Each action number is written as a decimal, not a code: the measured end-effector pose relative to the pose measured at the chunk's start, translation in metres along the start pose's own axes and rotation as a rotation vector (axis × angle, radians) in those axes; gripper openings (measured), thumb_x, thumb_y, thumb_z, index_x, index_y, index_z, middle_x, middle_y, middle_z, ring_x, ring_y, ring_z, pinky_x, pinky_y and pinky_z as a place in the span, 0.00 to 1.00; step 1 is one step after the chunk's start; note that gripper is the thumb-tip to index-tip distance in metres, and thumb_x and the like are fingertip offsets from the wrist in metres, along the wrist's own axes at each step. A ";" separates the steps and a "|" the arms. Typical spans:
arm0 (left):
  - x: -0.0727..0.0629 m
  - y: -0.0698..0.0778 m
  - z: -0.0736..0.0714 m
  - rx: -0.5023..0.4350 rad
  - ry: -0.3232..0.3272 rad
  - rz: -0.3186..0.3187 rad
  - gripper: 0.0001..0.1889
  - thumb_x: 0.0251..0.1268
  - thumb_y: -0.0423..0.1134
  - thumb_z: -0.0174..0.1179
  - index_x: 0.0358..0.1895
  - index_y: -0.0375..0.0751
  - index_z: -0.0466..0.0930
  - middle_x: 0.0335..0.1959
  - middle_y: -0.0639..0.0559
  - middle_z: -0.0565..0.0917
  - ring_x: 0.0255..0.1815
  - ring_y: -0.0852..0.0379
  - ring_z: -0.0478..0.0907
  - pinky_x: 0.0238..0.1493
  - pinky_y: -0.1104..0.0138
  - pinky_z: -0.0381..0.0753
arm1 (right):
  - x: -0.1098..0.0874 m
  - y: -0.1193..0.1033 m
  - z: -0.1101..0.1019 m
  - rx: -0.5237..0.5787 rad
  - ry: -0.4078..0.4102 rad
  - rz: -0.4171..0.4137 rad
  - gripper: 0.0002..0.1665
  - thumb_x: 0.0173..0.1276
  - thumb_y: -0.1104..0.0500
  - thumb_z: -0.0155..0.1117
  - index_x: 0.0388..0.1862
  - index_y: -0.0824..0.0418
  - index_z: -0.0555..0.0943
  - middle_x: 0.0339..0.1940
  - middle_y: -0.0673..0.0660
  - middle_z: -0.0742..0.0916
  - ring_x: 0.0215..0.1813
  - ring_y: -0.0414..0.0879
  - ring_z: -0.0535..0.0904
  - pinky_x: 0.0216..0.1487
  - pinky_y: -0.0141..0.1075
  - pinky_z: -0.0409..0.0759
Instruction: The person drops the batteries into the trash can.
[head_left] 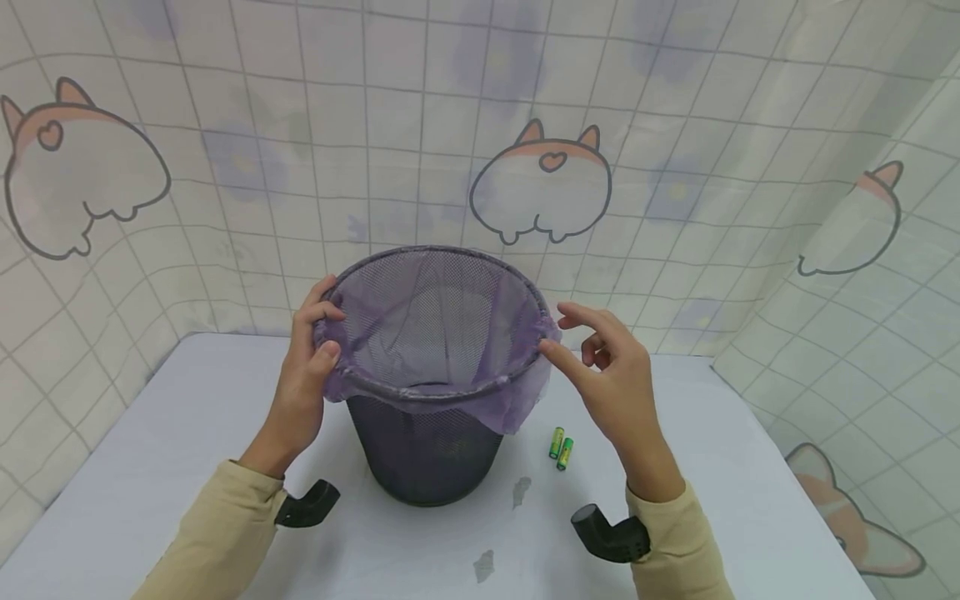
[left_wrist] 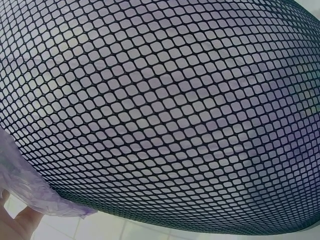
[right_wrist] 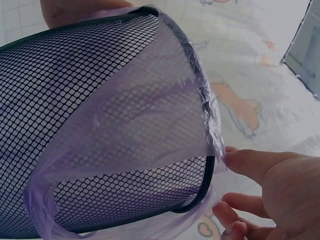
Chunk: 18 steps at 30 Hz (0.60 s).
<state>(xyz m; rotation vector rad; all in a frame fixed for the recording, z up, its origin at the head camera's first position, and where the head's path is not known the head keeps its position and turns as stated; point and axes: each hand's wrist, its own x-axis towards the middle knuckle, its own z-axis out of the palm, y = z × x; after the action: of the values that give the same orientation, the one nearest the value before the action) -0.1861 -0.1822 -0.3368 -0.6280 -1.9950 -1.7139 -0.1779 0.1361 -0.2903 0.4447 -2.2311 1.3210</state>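
Observation:
A black mesh trash bin (head_left: 427, 458) stands upright on the table, leaning slightly towards me. A thin purple trash bag (head_left: 517, 400) lines it and is folded outward over the rim, hanging lower at the front right. My left hand (head_left: 300, 375) grips the bag-covered rim at the left, thumb and fingers over the edge. On the opposite side is my right hand (head_left: 611, 367); its thumb touches the bag at the rim, while the other fingers are bent loosely outside. The right wrist view shows the bag (right_wrist: 120, 115) draped over part of the mesh.
Two green batteries (head_left: 561, 448) lie side by side on the white table (head_left: 225, 375), right of the bin. Grey patches (head_left: 483, 567) mark the tabletop in front. Behind hangs a checked curtain (head_left: 420, 100) with cartoon dogs.

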 end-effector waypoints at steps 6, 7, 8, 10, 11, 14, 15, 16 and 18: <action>0.000 0.000 -0.001 -0.001 0.006 -0.008 0.20 0.70 0.45 0.43 0.55 0.33 0.59 0.78 0.58 0.51 0.79 0.51 0.44 0.72 0.41 0.38 | -0.002 0.004 -0.004 0.008 0.014 0.026 0.23 0.59 0.60 0.71 0.55 0.53 0.81 0.43 0.51 0.83 0.29 0.39 0.66 0.30 0.29 0.62; 0.000 0.000 -0.001 -0.001 0.007 -0.011 0.20 0.70 0.45 0.43 0.55 0.33 0.59 0.78 0.59 0.51 0.79 0.51 0.44 0.72 0.41 0.38 | -0.003 0.005 -0.005 0.009 0.017 0.032 0.23 0.59 0.60 0.71 0.55 0.53 0.81 0.42 0.50 0.83 0.29 0.39 0.66 0.30 0.29 0.62; 0.000 0.000 -0.002 0.000 0.009 -0.015 0.20 0.70 0.45 0.43 0.55 0.33 0.59 0.77 0.59 0.51 0.79 0.52 0.44 0.72 0.42 0.38 | -0.003 0.006 -0.005 0.009 0.019 0.040 0.23 0.59 0.60 0.71 0.55 0.53 0.81 0.42 0.49 0.83 0.29 0.39 0.66 0.30 0.29 0.62; 0.000 0.001 -0.002 -0.007 0.010 -0.024 0.20 0.70 0.44 0.43 0.55 0.32 0.59 0.77 0.59 0.51 0.79 0.52 0.44 0.72 0.43 0.38 | -0.004 0.008 -0.006 0.000 0.023 0.053 0.22 0.60 0.60 0.71 0.55 0.52 0.82 0.42 0.49 0.83 0.28 0.39 0.66 0.29 0.29 0.62; 0.000 0.001 -0.002 -0.010 0.008 -0.028 0.20 0.69 0.44 0.43 0.55 0.32 0.59 0.77 0.59 0.51 0.79 0.52 0.44 0.72 0.43 0.38 | -0.005 0.009 -0.007 -0.006 0.026 0.059 0.22 0.60 0.60 0.70 0.55 0.52 0.82 0.42 0.49 0.83 0.28 0.39 0.66 0.29 0.29 0.62; 0.001 0.002 -0.002 -0.018 0.002 -0.036 0.19 0.69 0.43 0.43 0.55 0.32 0.59 0.77 0.59 0.51 0.78 0.51 0.45 0.72 0.43 0.39 | -0.006 0.012 -0.010 -0.030 0.033 0.076 0.21 0.61 0.59 0.70 0.54 0.53 0.82 0.42 0.51 0.83 0.28 0.38 0.66 0.29 0.29 0.62; 0.001 0.002 -0.002 -0.022 0.000 -0.038 0.19 0.69 0.43 0.43 0.55 0.33 0.59 0.77 0.59 0.51 0.78 0.51 0.45 0.72 0.44 0.39 | -0.007 0.014 -0.011 -0.036 0.036 0.080 0.21 0.61 0.59 0.70 0.54 0.53 0.82 0.42 0.51 0.83 0.27 0.38 0.66 0.28 0.29 0.61; 0.001 0.002 -0.002 -0.023 -0.001 -0.037 0.18 0.69 0.43 0.43 0.54 0.33 0.59 0.77 0.59 0.51 0.78 0.51 0.45 0.72 0.44 0.39 | -0.007 0.015 -0.011 -0.043 0.037 0.084 0.21 0.61 0.59 0.70 0.54 0.53 0.82 0.42 0.51 0.84 0.27 0.38 0.66 0.29 0.30 0.62; 0.002 0.002 -0.002 -0.022 0.000 -0.033 0.18 0.69 0.42 0.43 0.54 0.34 0.60 0.77 0.59 0.51 0.78 0.51 0.45 0.72 0.44 0.40 | -0.008 0.017 -0.013 -0.048 0.037 0.089 0.21 0.61 0.59 0.70 0.54 0.53 0.82 0.42 0.51 0.84 0.27 0.38 0.66 0.29 0.30 0.62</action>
<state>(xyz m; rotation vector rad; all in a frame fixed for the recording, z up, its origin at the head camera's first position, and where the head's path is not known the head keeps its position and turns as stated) -0.1861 -0.1838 -0.3335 -0.6060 -1.9999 -1.7571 -0.1765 0.1555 -0.3021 0.3050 -2.2701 1.3064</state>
